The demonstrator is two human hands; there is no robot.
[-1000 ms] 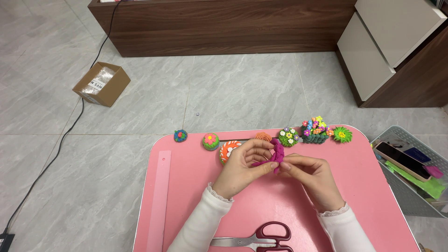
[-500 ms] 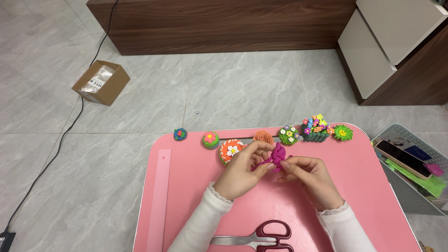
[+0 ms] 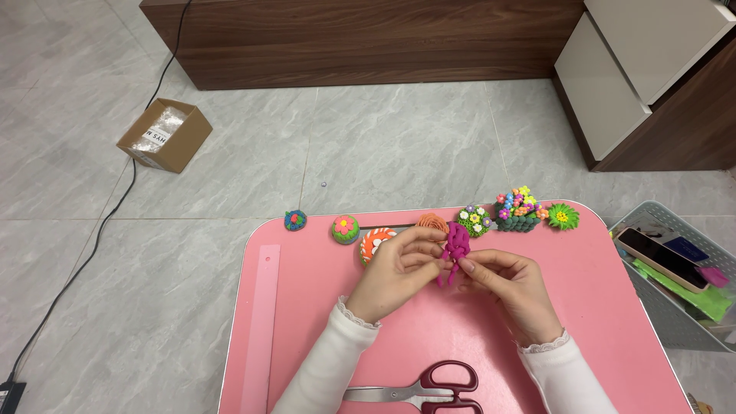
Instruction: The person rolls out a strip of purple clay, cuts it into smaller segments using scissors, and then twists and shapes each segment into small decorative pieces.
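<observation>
Pink table (image 3: 322, 307) supports the work: left hand (image 3: 399, 270) and right hand (image 3: 510, 285) pinch a half-formed magenta paper flower (image 3: 455, 247) between fingertips. Finished paper flowers (image 3: 517, 215) line up beyond the grip; scissors (image 3: 429, 387) lie nearer.

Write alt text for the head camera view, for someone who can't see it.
Two hands, left hand and right hand, pinch a magenta clay piece above a pink table. Small colourful clay flowers line the table's far edge, dark red scissors lie at the near edge, and a pink ruler lies along the left side.
</observation>
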